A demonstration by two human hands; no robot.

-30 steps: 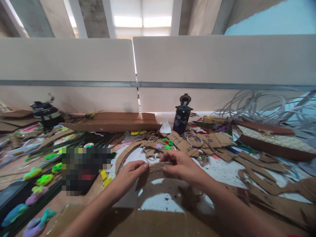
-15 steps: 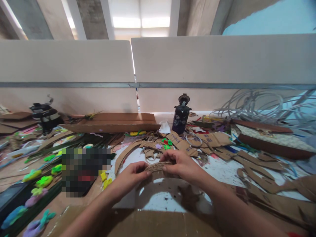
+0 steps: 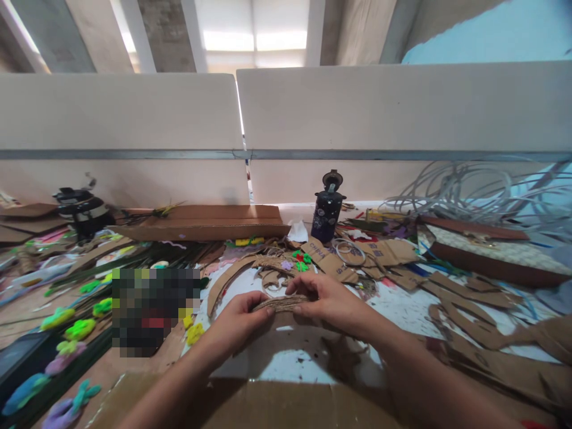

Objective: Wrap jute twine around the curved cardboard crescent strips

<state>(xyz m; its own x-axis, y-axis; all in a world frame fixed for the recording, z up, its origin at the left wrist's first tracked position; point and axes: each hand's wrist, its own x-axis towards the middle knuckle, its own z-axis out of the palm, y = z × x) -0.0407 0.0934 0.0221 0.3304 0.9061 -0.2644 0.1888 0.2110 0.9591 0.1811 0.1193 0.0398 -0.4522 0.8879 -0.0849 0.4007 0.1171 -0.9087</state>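
Observation:
Between my two hands is a curved piece wrapped in brown twine (image 3: pixel 282 304), its strands lying side by side. My left hand (image 3: pixel 241 316) pinches its left end, thumb on top. On the right part, my right hand (image 3: pixel 319 301) grips with thumb and bent fingers; the fingertips are partly hidden. Just beyond lie a curved cardboard strip (image 3: pixel 229 279) and a twine-covered band carrying a small purple flower (image 3: pixel 286 265). Red and green fuzzy flowers (image 3: pixel 302 260) sit right behind my right hand.
A dark bottle (image 3: pixel 328 214) with its lid up stands at the back. Cardboard scraps (image 3: pixel 465 316) and a brown-and-white bag (image 3: pixel 491 247) are on the right. Fuzzy flowers (image 3: pixel 80 328) and a black bottle (image 3: pixel 83 211) are on the left. A cardboard sheet (image 3: pixel 286 405) lies nearest me.
The twine-wrapped piece has tilted slightly, showing more of its wrapped strands. My right hand's fingers have shifted a little to the left along it.

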